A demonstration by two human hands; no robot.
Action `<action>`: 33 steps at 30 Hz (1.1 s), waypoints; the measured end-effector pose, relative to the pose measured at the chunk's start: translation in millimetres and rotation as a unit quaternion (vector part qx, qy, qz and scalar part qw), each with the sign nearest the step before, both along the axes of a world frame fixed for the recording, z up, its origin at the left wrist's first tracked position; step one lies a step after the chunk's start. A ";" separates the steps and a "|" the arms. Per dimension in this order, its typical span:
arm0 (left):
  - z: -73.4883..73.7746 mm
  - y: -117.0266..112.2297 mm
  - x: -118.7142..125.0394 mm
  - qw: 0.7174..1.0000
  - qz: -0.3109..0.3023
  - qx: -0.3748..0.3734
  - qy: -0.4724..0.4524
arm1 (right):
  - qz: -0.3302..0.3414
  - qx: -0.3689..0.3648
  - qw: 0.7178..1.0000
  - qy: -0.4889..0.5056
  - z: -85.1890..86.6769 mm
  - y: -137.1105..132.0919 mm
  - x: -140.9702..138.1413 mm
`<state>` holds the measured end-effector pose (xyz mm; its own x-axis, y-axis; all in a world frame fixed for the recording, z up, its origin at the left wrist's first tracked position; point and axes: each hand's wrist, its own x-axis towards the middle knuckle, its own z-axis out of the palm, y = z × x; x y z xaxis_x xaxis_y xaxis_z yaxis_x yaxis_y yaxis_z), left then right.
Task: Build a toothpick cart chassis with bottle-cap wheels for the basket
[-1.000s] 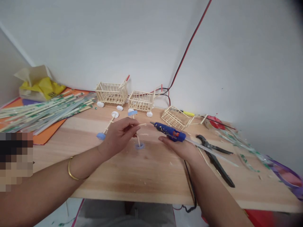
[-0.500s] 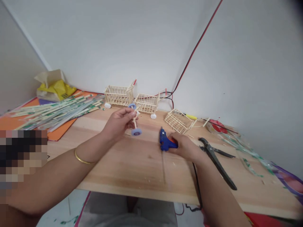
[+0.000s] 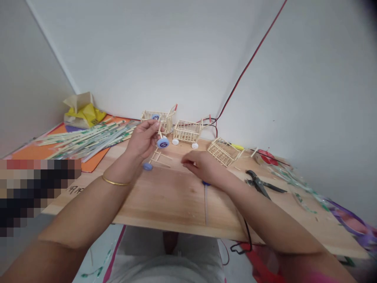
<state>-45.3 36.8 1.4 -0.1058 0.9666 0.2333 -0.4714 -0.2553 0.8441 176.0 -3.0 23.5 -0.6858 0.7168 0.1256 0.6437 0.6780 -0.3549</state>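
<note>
My left hand (image 3: 143, 138) is raised above the wooden table (image 3: 176, 204), its fingers pinched on a thin stick axle with a blue wheel (image 3: 163, 142) at its lower end and another blue wheel (image 3: 155, 116) near my fingertips. My right hand (image 3: 202, 166) hovers low over the table, fingers loosely stretched to the left and holding nothing. Under it lies the blue glue gun (image 3: 205, 183), mostly hidden, with its glue stick (image 3: 206, 204) pointing towards me. A second stick frame (image 3: 159, 157) with a blue wheel (image 3: 147, 166) lies on the table between my hands.
Two finished stick carts (image 3: 187, 132) stand by the wall, and a wheel-less stick basket (image 3: 222, 151) lies to their right. Black pliers (image 3: 260, 184) rest at the right, a red tape roll (image 3: 267, 155) behind them. Several wrapped sticks (image 3: 85, 137) are piled at the left, near a yellow bag (image 3: 84, 112).
My right hand laid the glue gun on the table, let go and moved left. My left hand lifted the wheeled axle higher, towards the carts.
</note>
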 end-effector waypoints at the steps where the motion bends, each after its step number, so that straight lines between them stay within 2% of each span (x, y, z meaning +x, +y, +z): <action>1: 0.4 -0.6 -0.4 1.000 -0.012 -0.004 -0.002 | 0.023 0.010 1.000 -0.012 -5.3 9.9 -13.3; 5: 3.0 -5.3 -0.4 0.997 -0.073 -0.017 -0.016 | 0.121 0.032 0.991 -0.045 -33.0 45.9 -55.7; 6: 3.7 -6.7 0.0 0.996 -0.084 -0.017 -0.017 | 0.124 0.028 0.991 -0.050 -38.7 51.2 -63.2; 10: 5.8 -11.2 1.6 0.995 -0.099 -0.017 -0.017 | 0.049 -0.012 0.998 -0.044 -49.2 53.8 -77.4; 15: 4.3 -12.2 3.6 0.995 -0.097 -0.021 -0.010 | -0.016 -0.052 0.998 -0.039 -48.6 33.3 -52.7; 20: -5.8 -10.3 11.4 0.994 -0.093 -0.041 0.024 | -0.168 -0.191 0.967 0.033 -53.6 3.0 -8.3; 22: -9.5 -10.0 14.4 0.994 -0.093 -0.046 0.039 | -0.159 -0.246 0.956 0.036 -53.0 -10.2 3.0; 23: -10.8 -10.0 15.4 0.993 -0.095 -0.047 0.045 | -0.144 -0.245 0.958 0.027 -51.2 -16.3 6.7; 24: -11.6 -10.2 16.2 0.993 -0.097 -0.049 0.052 | -0.131 -0.208 0.969 0.014 -48.5 -21.9 9.3; 26: -12.4 -10.8 17.2 0.992 -0.100 -0.053 0.063 | -0.101 -0.077 0.992 -0.019 -41.8 -30.2 11.9; 28: -13.1 -11.1 17.9 0.990 -0.103 -0.061 0.075 | -0.044 0.040 0.997 -0.049 -35.9 -34.0 12.2; 29: -13.7 -11.1 18.3 0.989 -0.104 -0.066 0.083 | -0.007 0.073 0.995 -0.063 -34.0 -34.0 11.9; 31: -15.8 -10.4 19.2 0.986 -0.110 -0.072 0.100 | 0.068 0.094 0.990 -0.086 -32.3 -30.7 11.2; 33: -18.7 -9.1 20.0 0.983 -0.123 -0.075 0.112 | 0.124 0.073 0.985 -0.097 -32.3 -23.9 11.2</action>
